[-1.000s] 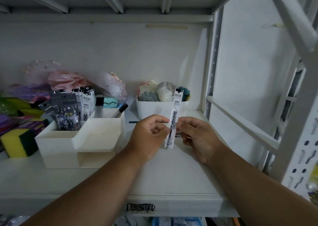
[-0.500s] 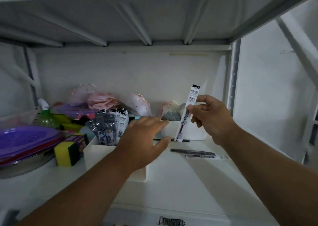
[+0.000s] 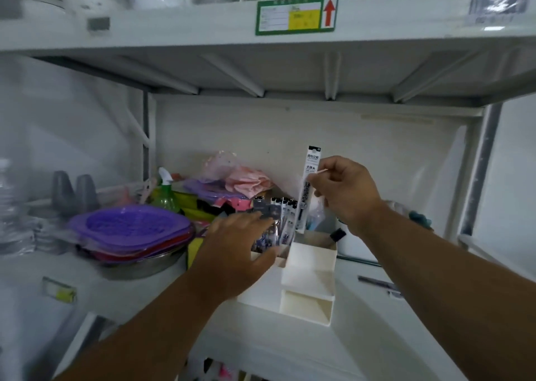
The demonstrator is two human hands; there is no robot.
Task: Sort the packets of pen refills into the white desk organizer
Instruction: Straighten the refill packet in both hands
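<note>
Nearest the camera, two bare forearms reach forward over a white shelf (image 3: 290,348). The left hand (image 3: 232,253) extends with its fingers (image 3: 255,219) straight and released, grasping nothing; the fingertips reach the dark packets standing in the left rear compartment of the white desk organizer (image 3: 307,287), though motion blur prevents confirming contact.

The organizer stands on the shelf between the two arms. It is stepped, with lower open compartments at the front and taller ones behind. A group of refill packets (image 3: 285,221) stands upright in the rear left compartment, white-headed ones beside darker printed ones.

The right hand (image 3: 345,192) is raised above the organizer's rear right side. Its fingers (image 3: 314,184) are clenched in a pinch on one long, narrow held packet (image 3: 309,183), kept near upright with its lower end just above the organizer and its black-capped top uppermost.

To the right on the shelf, a dark thin packet (image 3: 377,282) lies flat, well apart from the organizer.

To the left sit a purple basket (image 3: 130,227) stacked on a metal bowl (image 3: 139,264), with a green spray bottle (image 3: 165,197) behind. Further back lie pink wrapped goods (image 3: 246,182) against the rear wall. A white bin (image 3: 353,244) stands behind the right forearm, partly hidden.

Overhead, the upper shelf edge carries a green-bordered label (image 3: 295,15) with a red arrow.
</note>
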